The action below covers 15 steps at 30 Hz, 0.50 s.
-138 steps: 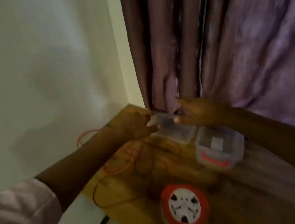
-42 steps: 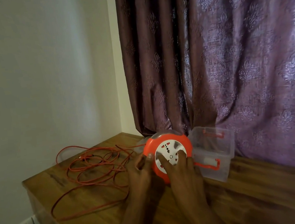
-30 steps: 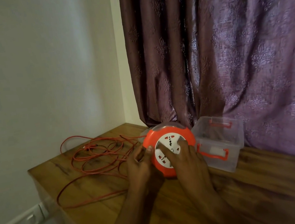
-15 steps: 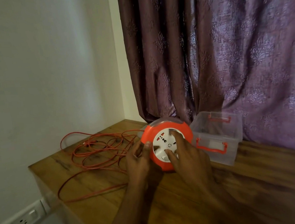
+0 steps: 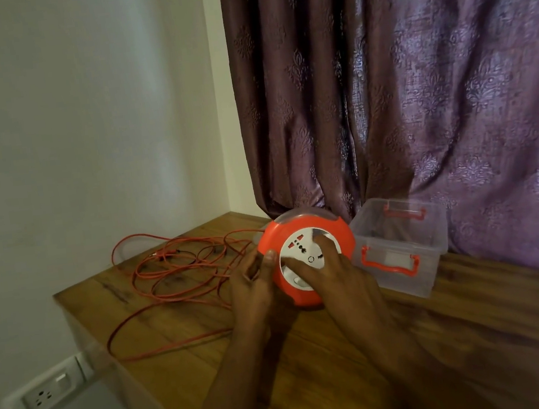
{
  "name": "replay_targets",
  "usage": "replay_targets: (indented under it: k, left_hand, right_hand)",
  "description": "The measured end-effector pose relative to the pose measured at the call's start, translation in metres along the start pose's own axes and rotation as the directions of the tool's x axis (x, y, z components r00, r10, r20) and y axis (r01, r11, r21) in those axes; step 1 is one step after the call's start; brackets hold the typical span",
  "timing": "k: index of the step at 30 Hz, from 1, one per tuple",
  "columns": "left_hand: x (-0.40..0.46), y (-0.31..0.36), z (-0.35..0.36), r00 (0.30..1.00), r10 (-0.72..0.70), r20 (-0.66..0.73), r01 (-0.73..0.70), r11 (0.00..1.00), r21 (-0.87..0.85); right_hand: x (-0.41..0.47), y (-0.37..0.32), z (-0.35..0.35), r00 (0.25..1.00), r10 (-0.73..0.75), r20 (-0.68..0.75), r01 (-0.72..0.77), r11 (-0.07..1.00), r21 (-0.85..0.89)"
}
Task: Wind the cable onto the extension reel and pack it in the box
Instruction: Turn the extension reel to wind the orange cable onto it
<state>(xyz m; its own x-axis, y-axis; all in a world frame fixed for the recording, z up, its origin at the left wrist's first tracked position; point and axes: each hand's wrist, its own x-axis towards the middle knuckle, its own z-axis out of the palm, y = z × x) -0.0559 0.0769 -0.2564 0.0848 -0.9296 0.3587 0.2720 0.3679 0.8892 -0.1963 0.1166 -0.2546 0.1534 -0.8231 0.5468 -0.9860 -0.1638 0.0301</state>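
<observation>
I'm working at a wooden table (image 5: 365, 362) pushed into the corner. On its far left part, the loose orange cable (image 5: 175, 277) sprawls in tangled loops, one long loop reaching the near left edge. Near the middle stands the orange extension reel (image 5: 339, 233), tilted up on its edge. Just beside it, to the right, sits the clear plastic box (image 5: 402, 273) with orange handles.

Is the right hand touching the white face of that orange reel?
Touching. The head view shows the right hand with fingers spread on the reel face.
</observation>
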Motion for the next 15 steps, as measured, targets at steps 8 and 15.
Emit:
replay_targets:
  k: [8, 15]
  left_hand:
    - [-0.001, -0.005, 0.002, 1.0, 0.026, -0.006, -0.026, 0.998, 0.05]
    - [-0.002, -0.006, 0.004, 0.995, 0.092, 0.031, -0.096, 0.989, 0.117]
  right_hand:
    - [-0.003, -0.006, -0.012, 0.98, 0.179, -0.086, -0.175, 0.983, 0.053]
    - [-0.002, -0.012, -0.015, 0.933, 0.348, -0.09, -0.309, 0.904, 0.297]
